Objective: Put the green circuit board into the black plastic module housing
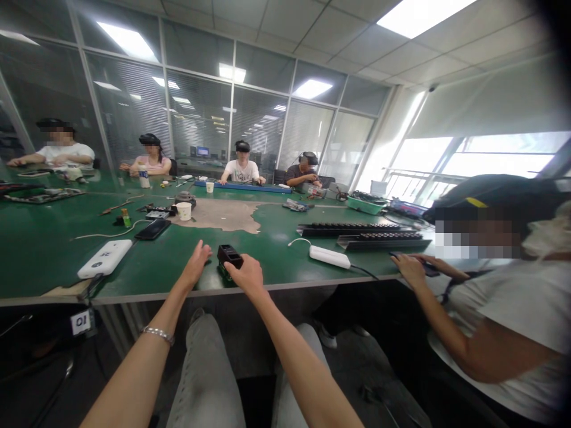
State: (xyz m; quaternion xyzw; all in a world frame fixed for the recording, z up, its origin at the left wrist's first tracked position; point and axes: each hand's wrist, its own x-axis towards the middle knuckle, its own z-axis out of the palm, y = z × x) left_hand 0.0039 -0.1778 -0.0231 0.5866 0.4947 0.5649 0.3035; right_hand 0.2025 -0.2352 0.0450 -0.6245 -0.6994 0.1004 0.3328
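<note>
My right hand grips a small black box-shaped device just over the table's near edge. A bit of green, like a circuit board, shows under the device; the thumb lies against its right side and the other fingers are mostly hidden. To the left of it, my left hand is apart from the device, with its fingers stretched out and nothing in them. Beneath both hands is the green tabletop.
A white power bank-like box, a black phone and a paper cup lie to the left. On the right are another white box, black rails and a seated person. Several people sit across the table.
</note>
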